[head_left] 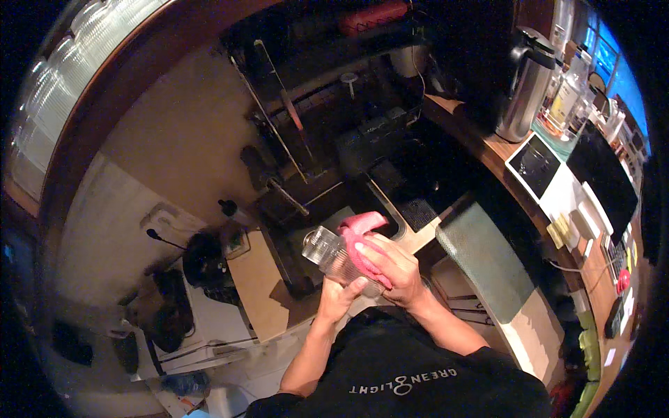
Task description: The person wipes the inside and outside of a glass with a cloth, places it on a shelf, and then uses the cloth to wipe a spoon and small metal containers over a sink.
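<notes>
The left hand [339,296] was closed round the lower part of the glass [322,245], its thumb lying along the near side, while the right hand [396,270] was clamped on the cloth [365,221] and pressed it against the glass from the right. The hands were close together, with the glass between them, just in front of the person's shirt [401,348] and near the sink [397,221]. The glass was clear and partly ribbed, tilted so that its free end pointed up and to the left; which end was the mouth could not be told. The pink cloth bunched over the side of the glass, one fold standing out beyond the right fingers. The step in hand looked to be wiping the outside, and it seemed well under way rather than finished, since the cloth lay full on the wall of the glass. The next move, as far as could be judged, called for a steady left grip and a turn of the glass under the cloth, so that the bare free end also got its rub; a loose hold on smooth glass could have let it slip. The tap [291,198] was beyond the glass, and the mat [484,254] lay to the right, well apart from both hands
</notes>
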`<state>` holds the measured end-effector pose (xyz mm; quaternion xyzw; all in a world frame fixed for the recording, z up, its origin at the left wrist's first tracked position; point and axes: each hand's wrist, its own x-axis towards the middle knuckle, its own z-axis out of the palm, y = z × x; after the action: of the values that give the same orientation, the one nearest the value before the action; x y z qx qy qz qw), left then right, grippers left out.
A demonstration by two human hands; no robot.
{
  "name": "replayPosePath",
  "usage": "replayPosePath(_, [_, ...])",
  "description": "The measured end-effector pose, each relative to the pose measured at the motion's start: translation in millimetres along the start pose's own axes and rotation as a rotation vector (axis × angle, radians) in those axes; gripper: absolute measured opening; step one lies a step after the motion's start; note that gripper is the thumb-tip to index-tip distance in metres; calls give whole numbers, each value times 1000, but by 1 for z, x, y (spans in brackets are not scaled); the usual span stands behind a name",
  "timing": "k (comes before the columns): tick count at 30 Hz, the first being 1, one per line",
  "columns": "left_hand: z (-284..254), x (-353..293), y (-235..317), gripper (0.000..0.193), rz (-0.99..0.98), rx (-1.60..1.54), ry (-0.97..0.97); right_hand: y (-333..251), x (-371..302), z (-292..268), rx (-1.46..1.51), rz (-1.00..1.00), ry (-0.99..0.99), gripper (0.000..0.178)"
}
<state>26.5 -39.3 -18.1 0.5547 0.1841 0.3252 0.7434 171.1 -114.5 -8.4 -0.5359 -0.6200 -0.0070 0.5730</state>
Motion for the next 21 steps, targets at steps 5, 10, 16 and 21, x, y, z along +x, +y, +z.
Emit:
replayPosePath(5, [-17, -28, 12, 100, -85, 64, -184, -26, -25, 32, 456, 306, 131, 51])
replayPosePath(10, [-46, -56, -3, 71, -74, 15, 29, -38, -17, 40, -119, -96, -8, 46])
replayPosePath(16, [-61, -76, 35, 65, 132, 388, -58, -53, -33, 89, 500, 293, -20, 51])
replayPosePath(21, [-60, -68, 61, 57, 187, 229, 328, -56, 3, 78, 84, -135, -20, 47])
